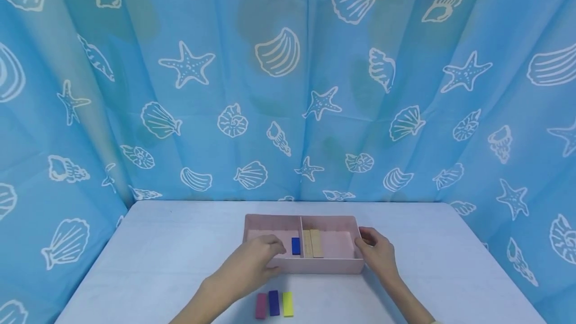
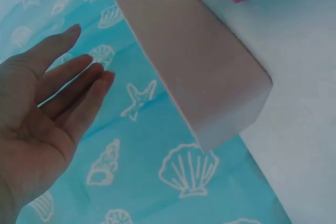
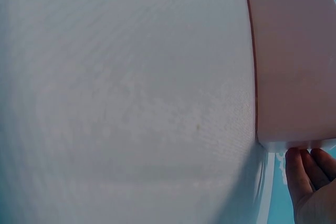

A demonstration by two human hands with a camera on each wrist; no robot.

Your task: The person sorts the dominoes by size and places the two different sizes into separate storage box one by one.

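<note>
A pale pink box [image 1: 315,266] with two compartments stands on the table. My left hand [image 1: 254,264] hovers over its left compartment and near side, fingers loosely bent. Nothing lies in that hand [image 2: 47,103] in the left wrist view. My right hand [image 1: 380,254] holds the box's right end wall, thumb at the rim and fingers [image 3: 298,177] against the outside. A small blue block [image 1: 295,246] sits in the left compartment beside the divider. Two light wooden blocks [image 1: 317,244] lie side by side in the right compartment. My left hand hides part of the left compartment.
In front of the box, a pink block [image 1: 261,306], a dark blue block [image 1: 274,303] and a yellow block [image 1: 288,304] lie in a row. A white cloth [image 1: 180,234] covers the table. Blue curtains [image 1: 270,114] with shell prints hang behind and at both sides.
</note>
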